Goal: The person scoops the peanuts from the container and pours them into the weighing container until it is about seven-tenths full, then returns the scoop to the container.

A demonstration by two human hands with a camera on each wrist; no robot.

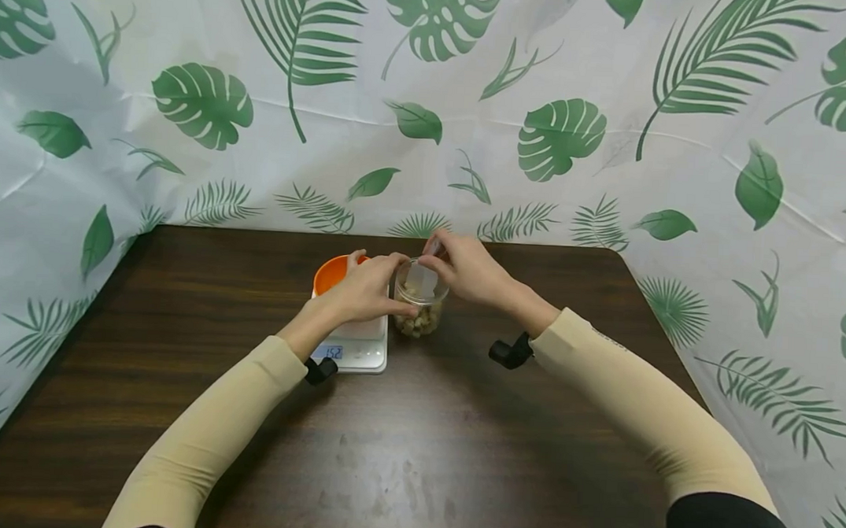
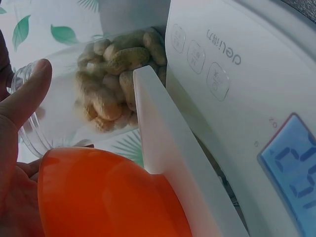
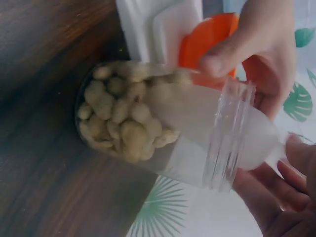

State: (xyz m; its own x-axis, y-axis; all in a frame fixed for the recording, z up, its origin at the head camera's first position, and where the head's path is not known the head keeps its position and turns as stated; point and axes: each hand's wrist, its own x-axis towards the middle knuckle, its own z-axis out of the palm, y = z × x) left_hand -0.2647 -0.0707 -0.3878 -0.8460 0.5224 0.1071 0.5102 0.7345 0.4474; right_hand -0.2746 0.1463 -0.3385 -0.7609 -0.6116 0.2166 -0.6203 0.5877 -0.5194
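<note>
A clear jar with unshelled peanuts in its lower part stands on the table, right of a white kitchen scale. My left hand grips the jar near its neck, the thumb pressed against the side just below the rim. From the right, my right hand pinches the handle of a translucent white scoop, whose wide end reaches down inside the jar towards the peanuts. On the scale sits an orange bowl, partly behind my left hand in the head view.
The scale's lit display reads about 152. Dark wood table extends towards me and to both sides. A white leaf-print curtain hangs right behind the table's far edge.
</note>
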